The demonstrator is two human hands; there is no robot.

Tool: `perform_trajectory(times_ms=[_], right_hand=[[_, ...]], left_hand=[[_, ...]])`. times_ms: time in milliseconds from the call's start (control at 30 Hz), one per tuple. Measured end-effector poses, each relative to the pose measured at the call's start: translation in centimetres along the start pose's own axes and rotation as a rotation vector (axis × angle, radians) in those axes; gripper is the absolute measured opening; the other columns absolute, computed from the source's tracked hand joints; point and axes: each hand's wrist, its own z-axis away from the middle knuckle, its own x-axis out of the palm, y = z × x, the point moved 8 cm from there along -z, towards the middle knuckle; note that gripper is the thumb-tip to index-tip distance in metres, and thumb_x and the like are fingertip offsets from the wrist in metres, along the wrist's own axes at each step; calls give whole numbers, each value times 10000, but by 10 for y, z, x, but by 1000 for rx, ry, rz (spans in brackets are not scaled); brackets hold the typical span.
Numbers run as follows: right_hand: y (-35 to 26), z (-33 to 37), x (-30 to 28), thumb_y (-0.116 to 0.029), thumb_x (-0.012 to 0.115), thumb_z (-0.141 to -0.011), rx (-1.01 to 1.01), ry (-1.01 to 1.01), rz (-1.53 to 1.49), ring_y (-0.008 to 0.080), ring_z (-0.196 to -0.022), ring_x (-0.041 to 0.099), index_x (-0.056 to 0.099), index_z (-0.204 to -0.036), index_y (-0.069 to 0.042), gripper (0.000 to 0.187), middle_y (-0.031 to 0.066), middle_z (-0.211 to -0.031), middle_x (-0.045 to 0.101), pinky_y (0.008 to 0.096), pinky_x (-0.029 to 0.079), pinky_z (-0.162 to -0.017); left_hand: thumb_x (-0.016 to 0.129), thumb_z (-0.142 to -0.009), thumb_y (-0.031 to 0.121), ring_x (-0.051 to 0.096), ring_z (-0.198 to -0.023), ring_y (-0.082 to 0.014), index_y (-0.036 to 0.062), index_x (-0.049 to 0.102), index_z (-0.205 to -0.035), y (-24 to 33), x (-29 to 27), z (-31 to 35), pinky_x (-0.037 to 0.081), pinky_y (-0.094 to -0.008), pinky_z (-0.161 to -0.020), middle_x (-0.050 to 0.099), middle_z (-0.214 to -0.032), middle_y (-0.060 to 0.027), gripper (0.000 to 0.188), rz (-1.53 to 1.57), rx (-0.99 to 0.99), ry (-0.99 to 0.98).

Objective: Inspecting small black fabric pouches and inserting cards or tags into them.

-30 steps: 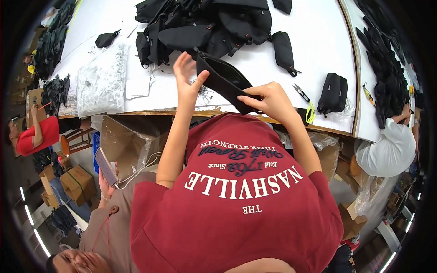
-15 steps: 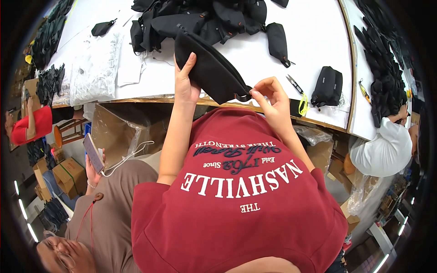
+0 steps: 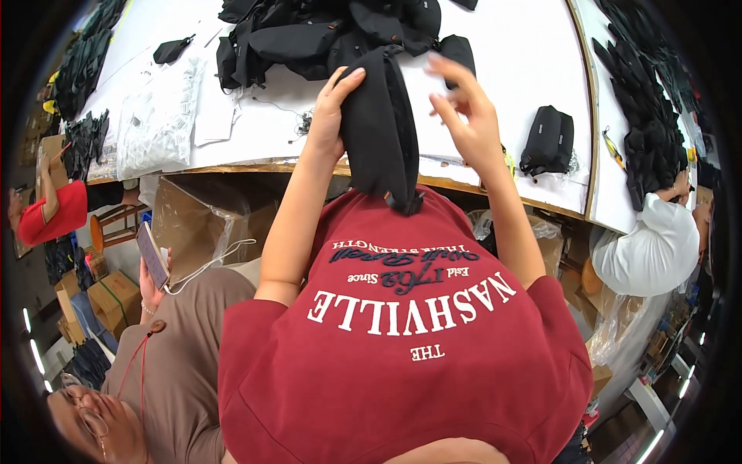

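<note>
My left hand (image 3: 334, 116) grips a long black fabric pouch (image 3: 382, 131) that hangs upright over the edge of the white table (image 3: 510, 46), its lower end near my red shirt. My right hand (image 3: 464, 116) is lifted just right of the pouch with its fingers spread, not touching it. A heap of black pouches (image 3: 325, 31) lies on the table beyond both hands.
A finished black pouch (image 3: 547, 139) lies at the right on the table, white plastic bags (image 3: 158, 116) at the left. A person in brown holds a phone (image 3: 152, 255) at my left. Another person in white (image 3: 649, 247) sits at the right. Cardboard boxes (image 3: 193, 220) stand under the table.
The pouch has swung from lying slanted across the table edge to hanging upright in my left hand. My right hand has let go of its end and risen beside it.
</note>
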Motion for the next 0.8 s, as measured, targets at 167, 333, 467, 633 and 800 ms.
perform_trajectory(times_ms=[167, 333, 467, 633, 800], right_hand=[[-5, -33, 6, -95, 562, -844, -85, -63, 191, 136, -663, 594, 569, -1063, -58, 222, 71, -939, 628, 252, 462, -590], [7, -27, 5, -123, 574, -845, -21, -118, 24, 146, -612, 550, 567, -975, -32, 159, 76, -771, 606, 264, 444, -576], [1, -23, 2, -172, 645, -819, -26, -97, 269, 151, -595, 540, 565, -912, -20, 197, 75, -740, 604, 270, 442, -572], [0, -18, 9, -129, 669, -802, -98, -132, 279, 77, -599, 471, 613, -843, -47, 107, -4, -761, 614, 212, 363, -520], [-7, 3, 28, -103, 657, -786, -57, -316, 123, 68, -654, 523, 642, -811, -52, 58, -6, -757, 612, 209, 359, -525]], left_hand=[[616, -816, 179, 589, -765, -92, 47, 567, -965, -10, 24, 0, 476, -209, -672, 607, -862, -35, 204, -138, -89, -172], [618, -805, 187, 577, -770, -88, 50, 569, -962, -12, 23, 1, 467, -212, -692, 598, -869, -30, 214, -188, -127, -175], [654, -775, 210, 578, -834, -103, 46, 587, -1025, -21, 16, 2, 461, -232, -739, 611, -916, -41, 306, -281, -225, -145], [681, -792, 278, 598, -749, -104, 51, 596, -1052, -36, 10, -13, 481, -223, -668, 630, -887, -38, 355, -341, -359, -194], [679, -806, 306, 626, -658, -130, 42, 641, -887, -42, -27, -53, 511, -243, -602, 657, -803, -54, 279, 5, -284, 4]])
